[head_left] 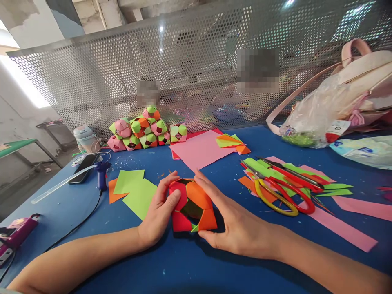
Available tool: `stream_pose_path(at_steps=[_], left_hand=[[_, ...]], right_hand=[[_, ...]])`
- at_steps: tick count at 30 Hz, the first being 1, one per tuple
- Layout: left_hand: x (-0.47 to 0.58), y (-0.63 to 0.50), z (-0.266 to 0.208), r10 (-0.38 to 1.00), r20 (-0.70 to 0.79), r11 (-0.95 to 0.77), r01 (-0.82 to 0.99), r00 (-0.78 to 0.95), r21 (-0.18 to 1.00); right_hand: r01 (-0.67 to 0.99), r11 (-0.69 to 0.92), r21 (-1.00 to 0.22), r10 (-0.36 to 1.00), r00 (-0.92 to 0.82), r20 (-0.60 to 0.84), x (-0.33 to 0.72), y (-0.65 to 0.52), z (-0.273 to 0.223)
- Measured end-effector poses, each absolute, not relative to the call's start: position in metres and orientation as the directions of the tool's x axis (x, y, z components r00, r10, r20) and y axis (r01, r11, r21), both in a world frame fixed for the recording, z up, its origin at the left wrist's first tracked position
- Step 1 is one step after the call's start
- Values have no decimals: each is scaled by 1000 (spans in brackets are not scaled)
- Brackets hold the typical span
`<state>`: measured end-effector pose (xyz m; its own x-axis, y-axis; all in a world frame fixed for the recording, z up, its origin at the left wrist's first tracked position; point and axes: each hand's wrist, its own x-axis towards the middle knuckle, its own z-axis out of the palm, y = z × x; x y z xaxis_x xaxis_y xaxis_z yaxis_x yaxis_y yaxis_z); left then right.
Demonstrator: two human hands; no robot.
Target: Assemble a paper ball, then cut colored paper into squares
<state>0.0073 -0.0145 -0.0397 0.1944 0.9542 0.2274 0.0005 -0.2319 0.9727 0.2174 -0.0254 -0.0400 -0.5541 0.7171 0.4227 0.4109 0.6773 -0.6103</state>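
Observation:
A folded paper ball (208, 216) in red, orange and a little green sits low in the middle of the head view, with a dark opening facing me. My left hand (157, 216) grips its left side, the thumb pressed on the red paper. Around the right side curves my right hand (235, 226), with its fingers along the upper edge and the thumb at the lower corner. The ball's underside is hidden. Left of my hands lie green paper sheets (141, 200) and an orange piece (114, 191). A glue gun (102, 175) lies further left.
Finished paper balls (141, 127) are stacked at the back by a perforated metal screen (104, 69). Pink sheets (202, 149) lie mid-table. Scissors (277, 192) and a utility knife (294, 175) rest on paper scraps at right. A phone (84, 168), cup (85, 139), power strip (18, 234) and bag (364, 81) stand around.

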Motion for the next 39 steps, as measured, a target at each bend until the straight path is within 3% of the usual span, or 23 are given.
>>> stream_pose_path(at_steps=[8,13,20,39], left_hand=[[3,-12,-21,900,195,-165,-109,391,980],[1,-9,-19,877,173,-158,-70,448,985],[0,-3,-28,876,158,-121,-110,456,987],[-2,-2,-26,846,161,-144,-72,508,987]], right_hand=[[347,547,-762,828,-357,432,219,-18,-37],[299,589,-750,803,-322,502,222,-16,-37],[388,604,-696,794,-370,482,223,-16,-31],[368,641,-673,766,-365,530,224,-14,-39]])
